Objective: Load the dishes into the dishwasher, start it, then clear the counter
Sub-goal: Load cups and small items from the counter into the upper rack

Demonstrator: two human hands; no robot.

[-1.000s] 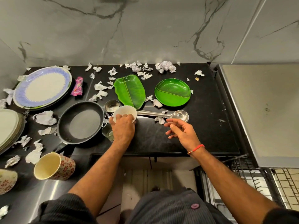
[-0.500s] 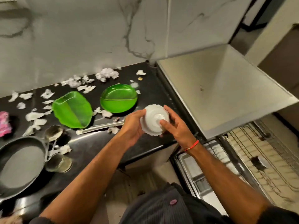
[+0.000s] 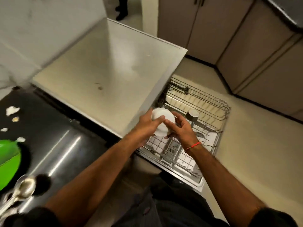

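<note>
Both my hands grasp white bowl (image 3: pixel 161 124): left hand (image 3: pixel 146 124) and right hand (image 3: pixel 180 128) grip opposite sides, steadying it. Dishwasher rack (image 3: pixel 211 104) directly beneath hands, ready for placing.

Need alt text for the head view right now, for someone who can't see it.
Both hands, left hand and right hand, hold a white bowl above the pulled-out dishwasher rack, where a steel cup already sits. On the black counter at left lie a green plate and paper scraps.
</note>
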